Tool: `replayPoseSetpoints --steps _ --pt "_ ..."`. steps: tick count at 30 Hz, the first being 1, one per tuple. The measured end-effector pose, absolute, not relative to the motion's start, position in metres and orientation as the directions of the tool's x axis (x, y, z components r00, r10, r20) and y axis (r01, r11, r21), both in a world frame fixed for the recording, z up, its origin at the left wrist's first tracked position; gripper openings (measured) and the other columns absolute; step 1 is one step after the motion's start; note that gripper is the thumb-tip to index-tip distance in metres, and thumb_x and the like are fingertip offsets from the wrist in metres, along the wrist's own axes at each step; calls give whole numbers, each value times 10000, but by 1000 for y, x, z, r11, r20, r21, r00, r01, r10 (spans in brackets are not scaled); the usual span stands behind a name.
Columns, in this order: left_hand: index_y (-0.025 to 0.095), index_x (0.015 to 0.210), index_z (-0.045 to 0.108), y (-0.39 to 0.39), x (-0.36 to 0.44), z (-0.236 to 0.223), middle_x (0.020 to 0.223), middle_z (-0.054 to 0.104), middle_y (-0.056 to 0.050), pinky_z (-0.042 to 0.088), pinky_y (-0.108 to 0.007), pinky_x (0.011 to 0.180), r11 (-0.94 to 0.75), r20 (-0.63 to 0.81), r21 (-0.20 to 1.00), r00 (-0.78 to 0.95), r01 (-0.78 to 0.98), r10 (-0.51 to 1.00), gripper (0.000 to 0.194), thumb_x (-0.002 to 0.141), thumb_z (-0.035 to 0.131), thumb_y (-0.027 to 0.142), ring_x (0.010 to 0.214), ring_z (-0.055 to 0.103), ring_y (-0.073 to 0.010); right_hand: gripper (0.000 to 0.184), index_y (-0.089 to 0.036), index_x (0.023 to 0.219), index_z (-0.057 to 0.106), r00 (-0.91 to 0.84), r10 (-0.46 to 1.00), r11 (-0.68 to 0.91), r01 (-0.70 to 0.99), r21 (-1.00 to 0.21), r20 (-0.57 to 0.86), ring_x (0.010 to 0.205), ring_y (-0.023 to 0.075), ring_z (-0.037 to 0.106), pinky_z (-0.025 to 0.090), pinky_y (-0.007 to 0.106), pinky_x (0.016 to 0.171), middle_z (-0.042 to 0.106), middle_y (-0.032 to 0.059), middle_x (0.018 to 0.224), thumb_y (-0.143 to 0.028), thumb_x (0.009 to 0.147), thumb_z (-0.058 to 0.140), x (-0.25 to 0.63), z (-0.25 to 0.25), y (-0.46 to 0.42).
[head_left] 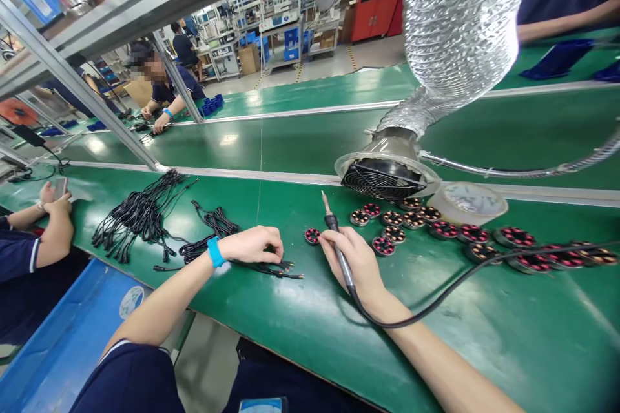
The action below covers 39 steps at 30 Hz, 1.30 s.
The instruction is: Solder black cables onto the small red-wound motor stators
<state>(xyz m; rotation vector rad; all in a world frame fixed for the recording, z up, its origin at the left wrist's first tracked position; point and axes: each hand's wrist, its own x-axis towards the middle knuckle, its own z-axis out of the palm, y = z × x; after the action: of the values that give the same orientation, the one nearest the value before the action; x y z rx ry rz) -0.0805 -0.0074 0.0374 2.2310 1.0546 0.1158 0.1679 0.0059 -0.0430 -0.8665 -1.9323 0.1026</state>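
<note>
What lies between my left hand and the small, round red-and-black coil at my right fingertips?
In the head view, only bare green tabletop lies between your left hand and that coil.

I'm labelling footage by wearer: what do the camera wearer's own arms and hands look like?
The left hand and right hand are bare, gloveless. A bright blue band circles the left wrist; the left sleeve is navy, white-edged.

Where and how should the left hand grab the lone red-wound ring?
Pinch the ring by its outer rim, left hand coming from above left. It's round, low and flat with the windings facing up, so I'd keep off those. The right hand, holding the iron, crowds its right edge.
</note>
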Motion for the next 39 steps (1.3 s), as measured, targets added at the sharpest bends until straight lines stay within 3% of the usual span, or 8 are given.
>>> replayPoseSetpoints --steps 5,9,12,21,28,32,35,39 --pt "138 850 684 8 -86 47 813 643 -24 391 -207 606 -279 -259 683 581 675 771 177 867 623 304 645 520 -98 98 -214 978 633 -270 606 745 523 -414 748 676 158 565 476 285 649 572 37 808 -214 957 538 168 -43 6" --pt "105 914 660 30 -102 68 813 681 -52 460 -240 724 -101 -146 864 437 493 887 263 842 661 358 734 598 -122 85 -209 997 624 -267 595 756 506 -415 758 696 165 588 490 290 649 585 46 839 -193 944 560 167 -44 6" --pt "91 982 684 42 -96 74 872 703 -82 479 -266 768 -79 -86 912 375 404 923 318 800 708 350 778 625 -138 130 -217 1053 613 -236 622 744 477 -469 747 717 169 617 511 296 651 601 58 897 -184 933 575 166 -39 5" --pt "123 861 749 18 -27 34 831 641 -44 435 -217 640 -231 43 879 412 418 910 163 813 632 226 697 561 -107 275 -249 1178 543 -43 726 665 298 -685 686 859 198 643 538 388 851 631 39 925 -180 915 585 164 -30 3" --pt "109 883 737 17 -26 21 825 623 -33 353 -195 539 -202 18 877 389 437 921 173 816 621 219 588 462 -64 208 -249 1095 558 -7 759 631 251 -734 651 843 179 624 523 351 834 622 17 881 -154 912 581 159 -29 1" --pt "116 906 745 14 -25 17 846 664 -57 399 -205 598 -194 14 890 401 413 916 210 850 608 265 688 549 -104 172 -240 1061 563 14 783 602 235 -763 622 823 176 622 519 354 824 617 15 853 -164 908 583 157 -29 1" --pt "124 979 742 12 -24 15 824 670 -45 370 -205 553 -202 12 872 393 446 920 258 845 646 323 611 498 -86 159 -242 1042 567 16 789 595 234 -769 615 825 178 621 517 354 817 618 12 839 -167 904 591 156 -28 0" --pt "152 996 732 8 -22 14 730 662 -9 349 -208 534 -310 130 785 346 537 929 246 842 672 334 541 422 -75 158 -245 1031 572 19 792 590 234 -773 610 815 178 627 528 346 794 616 13 847 -167 896 595 154 -26 -2"
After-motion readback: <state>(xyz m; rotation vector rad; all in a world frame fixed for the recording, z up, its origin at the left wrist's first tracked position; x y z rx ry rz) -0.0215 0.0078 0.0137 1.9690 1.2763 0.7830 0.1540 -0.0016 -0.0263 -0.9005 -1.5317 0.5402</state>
